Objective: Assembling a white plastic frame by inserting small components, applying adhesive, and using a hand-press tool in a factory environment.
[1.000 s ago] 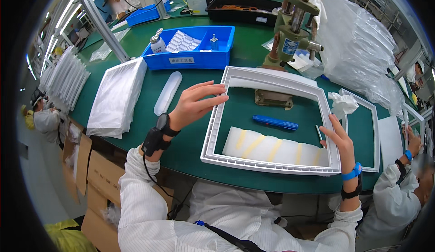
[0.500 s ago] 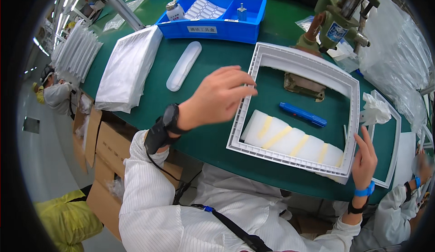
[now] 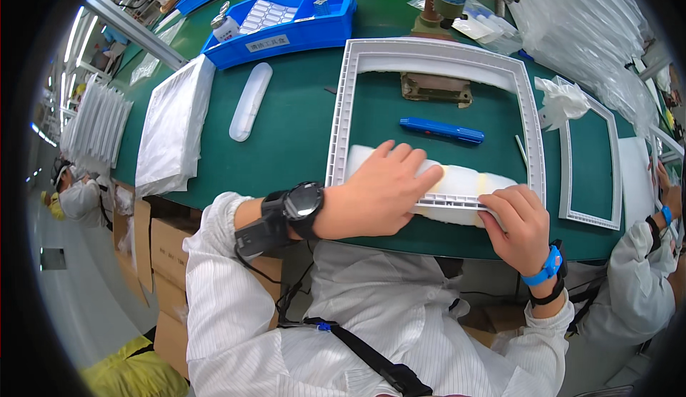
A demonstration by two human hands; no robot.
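A white plastic frame [image 3: 532,132], with a ribbed edge, lies on the green work table in front of me. My left hand [image 3: 386,191] bends over its near bar, fingers curled and covering part of a white foam pad. With thumb and fingers my right hand [image 3: 516,222] pinches the same bar near the right corner. The foam pad [image 3: 468,180], banded with yellow tape, runs under the near bar. Inside the frame's opening lies a blue marker pen [image 3: 443,130]. Both hands hide parts of the near bar.
Behind the frame stands a green press [image 3: 436,4]. A blue divided bin [image 3: 268,48] is at the back left, near a translucent oblong case [image 3: 251,102] and wrapped white panels [image 3: 175,125]. To the right are a second white frame [image 3: 566,161], crumpled gloves [image 3: 564,102] and a co-worker's arm [image 3: 632,283].
My left hand has come down from the frame's left side onto its near bar. My right hand has moved from the right side to that bar. The whole view has shifted.
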